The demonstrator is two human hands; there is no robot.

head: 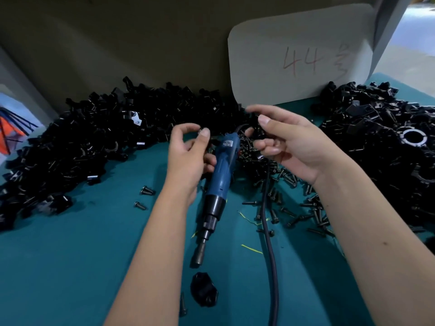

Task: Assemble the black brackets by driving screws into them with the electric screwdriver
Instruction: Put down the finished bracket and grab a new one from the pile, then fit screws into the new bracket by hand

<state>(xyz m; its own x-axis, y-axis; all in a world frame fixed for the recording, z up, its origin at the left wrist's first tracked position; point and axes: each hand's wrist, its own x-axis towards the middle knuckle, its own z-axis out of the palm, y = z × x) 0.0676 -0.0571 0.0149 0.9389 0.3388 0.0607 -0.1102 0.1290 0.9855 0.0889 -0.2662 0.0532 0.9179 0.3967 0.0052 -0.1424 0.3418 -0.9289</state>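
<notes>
Black, small and hard, something is pinched in the left hand (188, 149); the right hand (289, 147) curls loosely, its grip unclear. Between them lies the electric screwdriver (217, 184), blue plastic, best grasped mid-barrel. Light, rigid brackets (82, 142) heap left and right; slippery steel screws (306, 208) scatter across the teal surface (70, 267).

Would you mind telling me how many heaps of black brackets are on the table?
2: one heap at the left along the back board, one heap at the right. Loose brackets elsewhere may be hidden.
</notes>
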